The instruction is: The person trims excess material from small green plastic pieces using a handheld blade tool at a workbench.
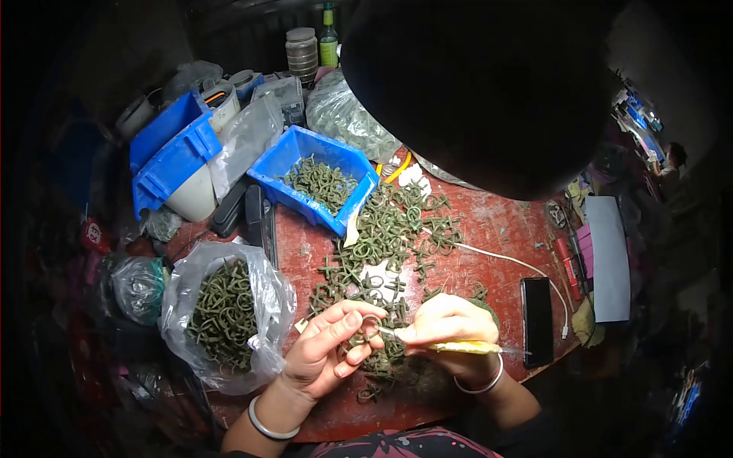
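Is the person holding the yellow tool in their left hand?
No, the yellow tool is in the right hand, while the left hand holds a small green ring.

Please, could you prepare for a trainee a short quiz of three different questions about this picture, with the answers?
1. Which hand holds the yellow tool? A) left B) right C) both
2. True or false: the blue bin holding green pieces appears higher in the picture than the phone.
3. Fill in: More green pieces lie inside an open, clear plastic ____.

Key: 1. B, the right hand; 2. true; 3. bag.
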The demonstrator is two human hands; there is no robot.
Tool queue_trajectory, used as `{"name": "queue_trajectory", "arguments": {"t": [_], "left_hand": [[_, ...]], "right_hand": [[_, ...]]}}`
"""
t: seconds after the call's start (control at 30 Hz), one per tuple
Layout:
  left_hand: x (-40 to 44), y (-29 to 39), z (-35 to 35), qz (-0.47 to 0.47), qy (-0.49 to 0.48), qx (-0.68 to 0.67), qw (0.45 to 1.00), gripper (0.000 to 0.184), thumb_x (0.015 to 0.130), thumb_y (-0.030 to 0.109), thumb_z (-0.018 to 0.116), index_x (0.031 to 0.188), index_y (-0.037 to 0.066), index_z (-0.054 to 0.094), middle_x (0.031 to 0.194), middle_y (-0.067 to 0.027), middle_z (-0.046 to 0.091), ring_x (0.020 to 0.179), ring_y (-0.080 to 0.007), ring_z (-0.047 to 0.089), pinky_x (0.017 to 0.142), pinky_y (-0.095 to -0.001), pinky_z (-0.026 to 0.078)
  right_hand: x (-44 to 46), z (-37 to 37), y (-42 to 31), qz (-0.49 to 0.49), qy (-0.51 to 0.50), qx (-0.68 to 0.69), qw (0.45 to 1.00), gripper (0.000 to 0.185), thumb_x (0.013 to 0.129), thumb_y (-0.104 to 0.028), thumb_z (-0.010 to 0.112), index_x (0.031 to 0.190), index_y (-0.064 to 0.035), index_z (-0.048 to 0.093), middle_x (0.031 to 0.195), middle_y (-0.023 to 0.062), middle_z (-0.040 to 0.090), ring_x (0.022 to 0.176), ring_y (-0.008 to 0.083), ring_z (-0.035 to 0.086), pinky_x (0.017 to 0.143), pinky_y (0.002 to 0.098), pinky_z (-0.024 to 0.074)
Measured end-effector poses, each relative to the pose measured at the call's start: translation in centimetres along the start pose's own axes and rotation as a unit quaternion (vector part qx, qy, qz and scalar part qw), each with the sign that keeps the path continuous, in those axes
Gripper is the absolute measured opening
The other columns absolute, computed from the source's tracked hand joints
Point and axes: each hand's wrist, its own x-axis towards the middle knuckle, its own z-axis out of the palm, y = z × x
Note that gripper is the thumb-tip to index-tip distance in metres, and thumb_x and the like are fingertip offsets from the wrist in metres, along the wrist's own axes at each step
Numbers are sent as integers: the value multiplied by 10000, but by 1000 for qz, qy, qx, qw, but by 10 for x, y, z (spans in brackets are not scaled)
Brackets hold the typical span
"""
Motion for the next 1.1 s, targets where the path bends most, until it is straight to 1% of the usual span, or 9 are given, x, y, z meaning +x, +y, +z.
{"name": "queue_trajectory", "arguments": {"t": [0.1,0.2,0.3,0.37,0.53,0.73,0.87,0.93,1.1], "left_hand": [[0,-2,0,-4,-1,-7,1000,282,988,192,500,1164,-19,565,873,-106,608,581,-61,497,407,-136,346],[-1,-5,1,-6,12,-48,999,307,1000,166,452,1164,-86,514,870,-182,588,554,-64,474,364,-125,355],[-2,-3,1,-15,29,-46,998,315,1002,172,448,1168,-86,519,865,-176,579,543,-62,464,358,-127,355],[-2,-1,2,-25,11,-27,999,327,990,215,497,1178,-45,561,857,-109,599,556,-47,489,387,-116,341],[-3,-1,3,-40,16,-7,999,351,993,228,492,1187,-56,561,834,-106,598,544,-42,477,374,-118,333],[-4,2,4,-39,-2,15,999,361,995,230,489,1181,-69,566,828,-105,596,545,-40,476,375,-118,335],[-4,1,9,-23,27,51,998,368,990,236,504,1180,-72,569,821,-88,598,562,-38,496,391,-124,359],[-3,1,8,-23,24,54,998,364,985,230,515,1181,-72,569,821,-81,602,566,-40,502,397,-130,370],[-3,-2,11,-14,39,80,996,328,970,193,546,1170,-64,582,828,-70,618,568,-45,513,406,-141,392]], "right_hand": [[2,-2,0,31,-28,47,998,192,695,-40,796,870,-22,719,787,84,661,719,198,619,633,308,496],[2,-2,3,20,0,21,1000,191,693,-43,798,865,-20,718,774,80,661,714,201,619,634,308,495],[1,-1,3,-6,18,13,1000,191,693,-49,799,860,-10,715,759,76,663,712,207,619,643,312,495],[-2,-1,1,25,-27,96,995,186,696,-50,796,857,-7,714,754,70,662,716,209,619,656,316,494],[0,-4,7,0,-3,13,1000,174,707,-59,791,852,-1,713,739,73,662,702,210,617,651,313,492],[-2,-8,6,49,-26,101,993,226,693,-53,792,908,-33,729,815,68,701,714,213,648,658,317,499],[-3,-8,6,4,29,-24,999,206,710,-62,786,902,-20,725,837,87,706,734,223,647,677,319,494],[-9,-11,4,97,66,63,991,183,730,-82,773,891,-13,722,847,89,708,728,231,646,677,317,491],[-2,-6,6,-9,-24,37,999,178,762,-130,758,873,-2,705,782,91,664,714,224,591,670,330,473]]}}
